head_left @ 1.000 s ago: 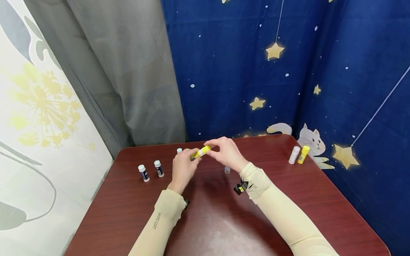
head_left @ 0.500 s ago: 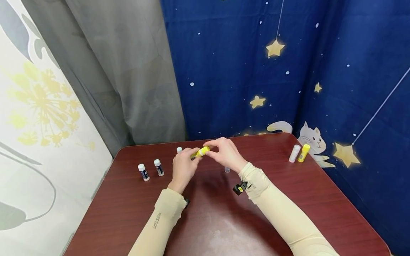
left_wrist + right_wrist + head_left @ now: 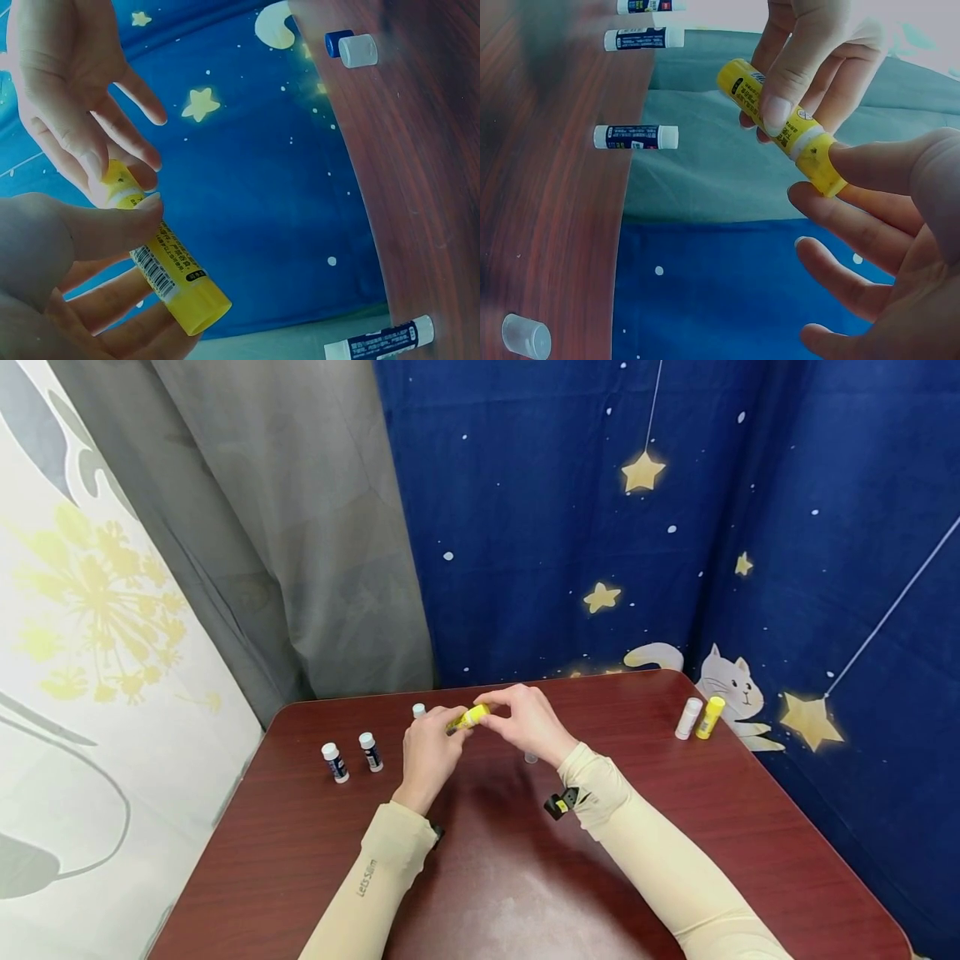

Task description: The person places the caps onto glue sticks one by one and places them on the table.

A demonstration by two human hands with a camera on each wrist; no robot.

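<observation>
A yellow glue stick (image 3: 472,717) with printed label and barcode is held tilted in the air above the table, between both hands. My left hand (image 3: 433,750) grips its body between thumb and fingers. With thumb and index finger my right hand (image 3: 528,718) pinches the yellow end piece (image 3: 821,166), beside a white band; its other fingers are spread, as the right wrist view shows. Below the right hand a translucent cap (image 3: 526,337) stands on the table. A small blue piece (image 3: 338,43) is next to that cap in the left wrist view.
On the dark red table (image 3: 300,860), two blue-and-white glue sticks (image 3: 335,763) stand at the left; another (image 3: 419,711) is partly hidden behind the left hand. A white stick (image 3: 688,718) and a yellow one (image 3: 710,718) stand near the right edge. Curtains (image 3: 540,527) hang behind.
Both hands stay almost in place on the yellow glue stick, with only slight finger movement at its right end. The head view has shifted a little.
</observation>
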